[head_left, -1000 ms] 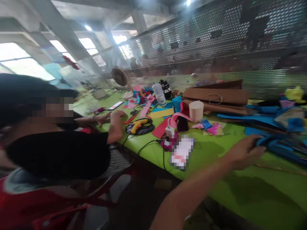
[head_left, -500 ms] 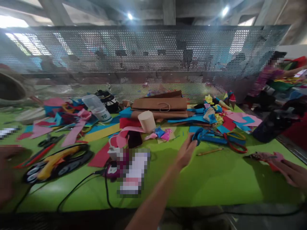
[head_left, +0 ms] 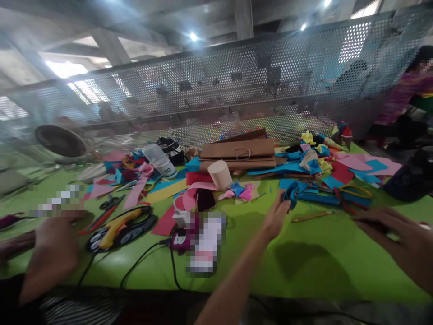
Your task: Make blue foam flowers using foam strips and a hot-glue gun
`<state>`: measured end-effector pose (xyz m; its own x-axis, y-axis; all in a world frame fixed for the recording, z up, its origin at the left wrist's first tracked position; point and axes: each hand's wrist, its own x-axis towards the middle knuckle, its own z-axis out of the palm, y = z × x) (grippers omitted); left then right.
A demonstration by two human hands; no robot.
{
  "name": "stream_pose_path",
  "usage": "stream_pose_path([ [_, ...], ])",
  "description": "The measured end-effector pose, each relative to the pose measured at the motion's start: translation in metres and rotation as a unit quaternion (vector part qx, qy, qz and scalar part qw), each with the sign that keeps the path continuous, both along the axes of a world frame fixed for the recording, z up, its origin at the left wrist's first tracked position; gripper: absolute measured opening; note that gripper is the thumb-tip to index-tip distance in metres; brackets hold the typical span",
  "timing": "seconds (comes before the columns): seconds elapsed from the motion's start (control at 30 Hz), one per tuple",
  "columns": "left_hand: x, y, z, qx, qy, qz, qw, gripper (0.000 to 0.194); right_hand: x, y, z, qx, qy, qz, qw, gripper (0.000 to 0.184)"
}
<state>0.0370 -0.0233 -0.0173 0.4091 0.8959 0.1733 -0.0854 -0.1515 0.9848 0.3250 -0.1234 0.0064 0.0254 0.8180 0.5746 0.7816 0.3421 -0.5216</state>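
My left hand point(head_left: 275, 219) reaches in from the bottom middle, closed on a twisted piece of blue paper point(head_left: 292, 195) held above the green table. From the right edge comes my right hand point(head_left: 397, 237), somewhat blurred. Its fingers are stretched out and apart, and I see nothing between them. Its fingertips are close to scissors with a red handle loop point(head_left: 345, 204); whether they touch is unclear. A yellow handle loop point(head_left: 356, 190) lies beside the red one. Below my left hand's paper, a pencil point(head_left: 311, 216) rests on the table.
Another person's hand point(head_left: 56, 239) is on the left side. A yellow-and-black glue gun point(head_left: 122, 228), a phone point(head_left: 207, 243) and a cabled purple device point(head_left: 181, 239) lie mid-left. Behind are a paper roll point(head_left: 219, 175), brown bags point(head_left: 238, 155), coloured paper scraps and a perforated metal screen point(head_left: 216, 90).
The view has turned left and tilted. My right hand held something pink and crumpled before; now its fingers are stretched towards the red loop and the pink piece is out of sight.
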Motion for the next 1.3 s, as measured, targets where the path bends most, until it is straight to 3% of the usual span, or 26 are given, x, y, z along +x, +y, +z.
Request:
stream_pose_path([
  [0.13, 0.0, 0.0, -0.001, 0.003, -0.007, 0.0, 1.0, 0.031, -0.072, 0.019, 0.012, -0.036, 0.056, 0.134, 0.989, 0.019],
  [0.27, -0.001, 0.0, -0.002, -0.005, -0.005, -0.004, 1.0, 0.033, -0.103, 0.039, 0.005, -0.027, 0.074, 0.169, 0.982, 0.024],
  [0.53, -0.002, -0.001, -0.006, -0.01, -0.001, -0.005, 1.0, 0.034, -0.109, 0.051, -0.011, -0.014, 0.027, 0.129, 0.991, 0.03],
  [1.3, -0.006, -0.005, 0.003, -0.013, 0.031, -0.044, 0.998, 0.038, -0.101, 0.066, -0.008, 0.022, -0.037, 0.17, 0.985, 0.012],
])
